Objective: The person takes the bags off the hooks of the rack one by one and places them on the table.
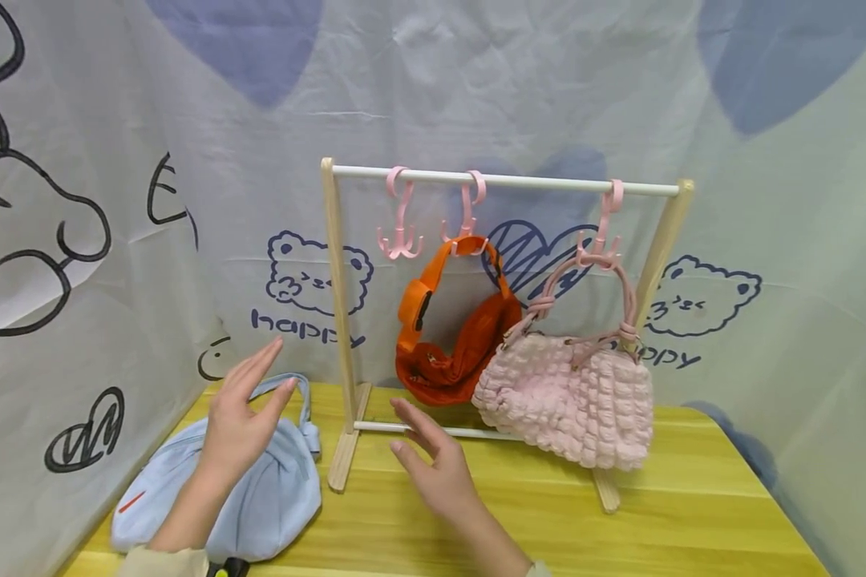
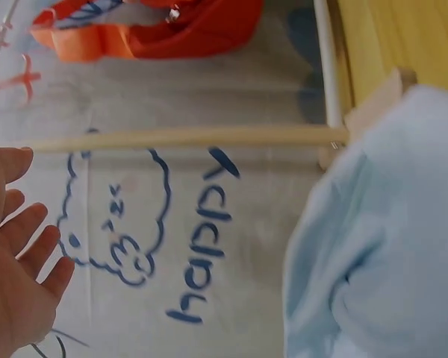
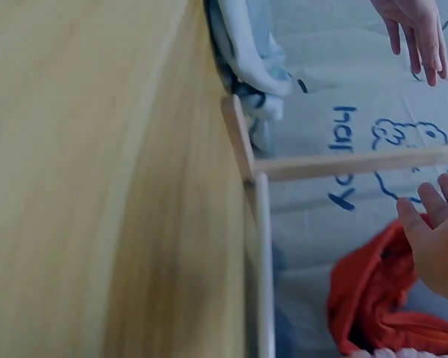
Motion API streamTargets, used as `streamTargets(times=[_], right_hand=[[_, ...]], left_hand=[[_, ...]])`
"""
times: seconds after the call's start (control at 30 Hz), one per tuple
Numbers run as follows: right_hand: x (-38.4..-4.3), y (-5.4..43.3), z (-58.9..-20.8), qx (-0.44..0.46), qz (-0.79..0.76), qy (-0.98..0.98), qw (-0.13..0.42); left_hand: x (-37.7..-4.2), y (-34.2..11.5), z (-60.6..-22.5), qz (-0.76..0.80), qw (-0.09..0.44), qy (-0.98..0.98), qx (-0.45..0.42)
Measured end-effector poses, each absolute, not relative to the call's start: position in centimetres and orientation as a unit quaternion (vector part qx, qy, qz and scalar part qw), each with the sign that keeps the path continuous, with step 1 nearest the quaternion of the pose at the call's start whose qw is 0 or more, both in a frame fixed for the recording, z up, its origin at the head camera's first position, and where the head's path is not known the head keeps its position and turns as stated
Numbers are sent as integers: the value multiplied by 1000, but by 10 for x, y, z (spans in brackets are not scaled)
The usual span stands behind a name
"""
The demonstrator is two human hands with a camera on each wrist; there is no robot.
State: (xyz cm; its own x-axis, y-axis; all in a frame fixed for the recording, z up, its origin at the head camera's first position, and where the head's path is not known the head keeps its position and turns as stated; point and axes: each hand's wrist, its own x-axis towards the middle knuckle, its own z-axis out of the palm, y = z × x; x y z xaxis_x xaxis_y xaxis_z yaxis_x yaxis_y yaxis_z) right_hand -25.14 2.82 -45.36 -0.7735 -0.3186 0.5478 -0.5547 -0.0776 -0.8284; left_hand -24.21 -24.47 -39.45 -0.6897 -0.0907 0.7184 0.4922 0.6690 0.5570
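Two hands held apart, fingers extended, before a small rack of bags.
The left hand (image 1: pixel 240 423) is raised above the light blue handbag (image 1: pixel 277 497), which lies on the wooden-topped table (image 1: pixel 700 497) at the left, just beside the rack (image 1: pixel 340 304); the left wrist view shows a gap between hand and bag. The right hand (image 1: pixel 440 474) is before the rack's lower bar, near the orange-red belt bag (image 1: pixel 469 353), gripping nothing. Three pink hooks (image 1: pixel 467 207) hang along the white top bar: the belt bag hangs from the middle one, the pink puffy handbag (image 1: pixel 577 401) from the right one, slightly nearer.
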Motion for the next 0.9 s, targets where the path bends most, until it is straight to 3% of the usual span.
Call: streamTargets(times=[0.53, 0.9], right_hand=[[-275, 107, -395, 358, 599, -671, 249], [-293, 141, -342, 356, 558, -695, 280]], left_hand=[[-270, -193, -350, -381, 421, -792, -222], [-294, -165, -298, -350, 461, -754, -311]])
